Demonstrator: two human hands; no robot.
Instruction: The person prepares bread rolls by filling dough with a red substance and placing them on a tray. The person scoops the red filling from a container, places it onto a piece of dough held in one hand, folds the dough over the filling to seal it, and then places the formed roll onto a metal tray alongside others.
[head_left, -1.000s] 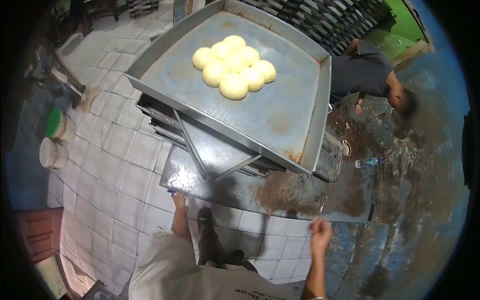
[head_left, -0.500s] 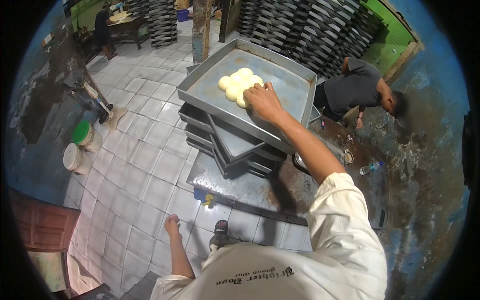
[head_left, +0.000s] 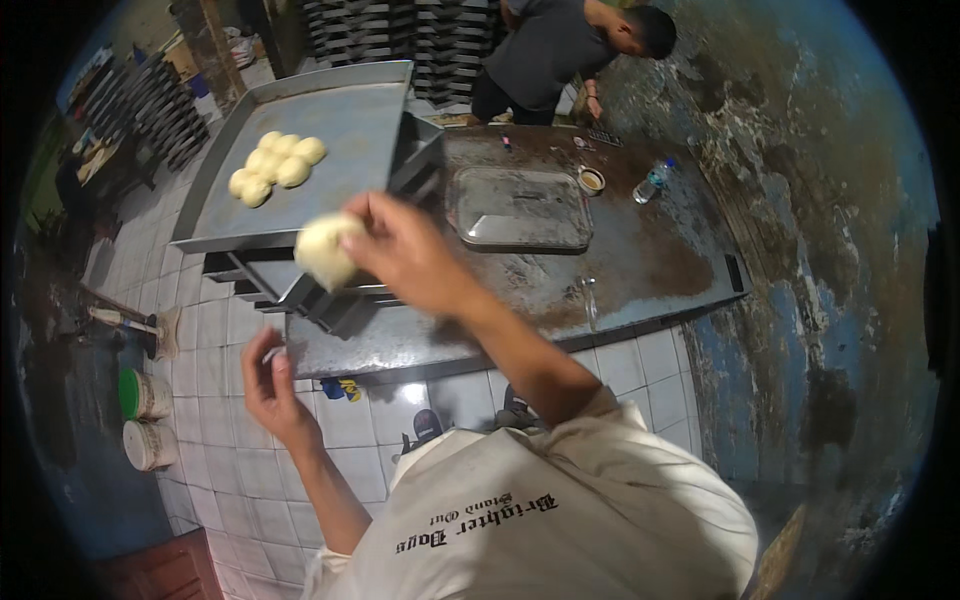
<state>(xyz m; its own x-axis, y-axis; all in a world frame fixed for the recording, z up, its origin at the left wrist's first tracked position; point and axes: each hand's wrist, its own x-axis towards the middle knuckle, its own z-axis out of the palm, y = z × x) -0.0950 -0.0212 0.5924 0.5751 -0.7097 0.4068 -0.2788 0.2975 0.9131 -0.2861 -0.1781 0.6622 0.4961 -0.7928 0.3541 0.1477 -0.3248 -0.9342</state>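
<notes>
My right hand (head_left: 395, 252) grips a pale yellow dough ball (head_left: 328, 250) in front of the upper metal tray (head_left: 360, 105). That tray has raised walls and holds several more dough balls (head_left: 280, 160) bunched on its left part; further metal trays (head_left: 255, 282) are stacked crookedly beneath it on a worn metal table (head_left: 640, 285). Lower left, my left hand (head_left: 278, 385) is raised beside the table's near left corner, fingers loosely curled and apart, holding nothing I can see.
A person in grey (head_left: 550, 55) bends over the far table edge. On the table are a lidded metal container (head_left: 520, 205), cup (head_left: 590, 182), bottle (head_left: 650, 182) and spoon (head_left: 590, 305). Buckets (head_left: 145, 440) and a mop (head_left: 160, 335) stand left. Stacked pans (head_left: 450, 50) line the back.
My right hand went to the dough cluster and has lifted one ball toward me. My left hand has risen. The view has shifted, putting the tray further left and revealing more tabletop.
</notes>
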